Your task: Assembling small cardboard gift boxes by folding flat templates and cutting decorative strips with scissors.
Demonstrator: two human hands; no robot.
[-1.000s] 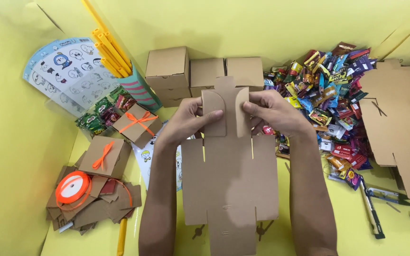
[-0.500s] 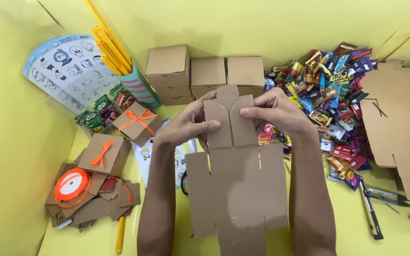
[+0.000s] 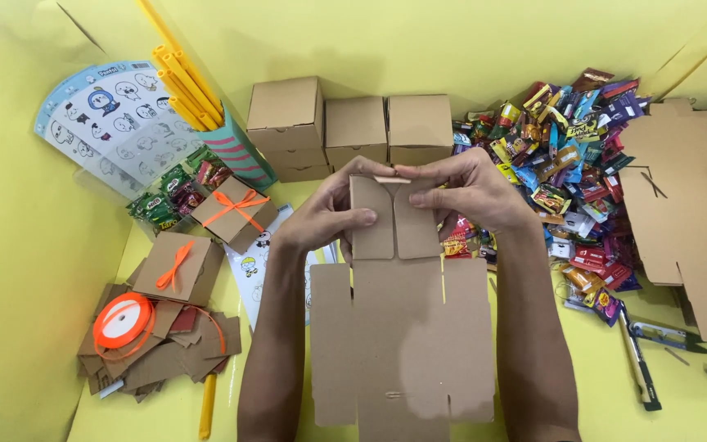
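A flat brown cardboard box blank (image 3: 403,344) lies in front of me on the yellow surface, its far end raised. My left hand (image 3: 329,217) pinches the left flap at that end, thumb across its face. My right hand (image 3: 468,192) presses the right flap beside it. Both flaps are folded inward and stand side by side, meeting in the middle. The rest of the blank lies unfolded between my forearms.
Three assembled brown boxes (image 3: 345,127) stand at the back. A heap of wrapped candy (image 3: 574,155) lies right, flat blanks (image 3: 689,221) farther right, a box cutter (image 3: 640,368) near them. Left: two ribbon-tied boxes (image 3: 231,209), an orange ribbon spool (image 3: 120,319), sticker sheets (image 3: 108,115), yellow tubes (image 3: 186,82).
Both hands folded the two far flaps of the blank inward until they met. The blank's far end rose slightly.
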